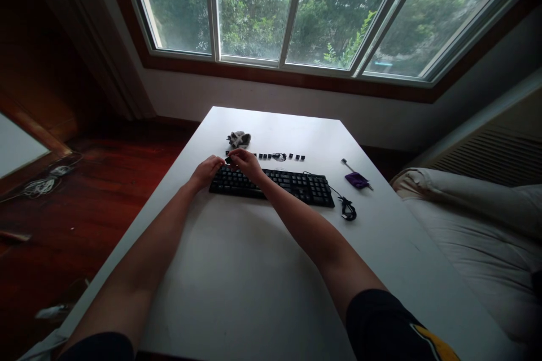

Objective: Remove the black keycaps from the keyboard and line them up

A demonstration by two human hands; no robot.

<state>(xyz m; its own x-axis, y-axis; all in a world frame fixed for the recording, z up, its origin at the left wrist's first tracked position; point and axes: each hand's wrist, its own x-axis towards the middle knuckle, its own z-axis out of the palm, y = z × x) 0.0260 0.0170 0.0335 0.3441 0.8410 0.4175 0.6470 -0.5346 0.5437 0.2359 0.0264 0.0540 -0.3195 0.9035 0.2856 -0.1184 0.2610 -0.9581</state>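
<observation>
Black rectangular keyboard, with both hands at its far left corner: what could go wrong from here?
The small dark piece between the bare left hand and the bare right hand might slip and fall onto or beside the black rectangular keyboard. The right hand, close to the row of small black square pieces, might knock some out of line.

Keyboard: black, long, number pad at right end; lies flat, keys up, mid-frame, right end slightly lower. Black cable: bundled, just right of keyboard, right of centre. Small black piece: held at keyboard's upper-left corner, left of frame centre; detail too small to tell. Small black keycap-like pieces: loose, uneven row just above keyboard in frame.
</observation>
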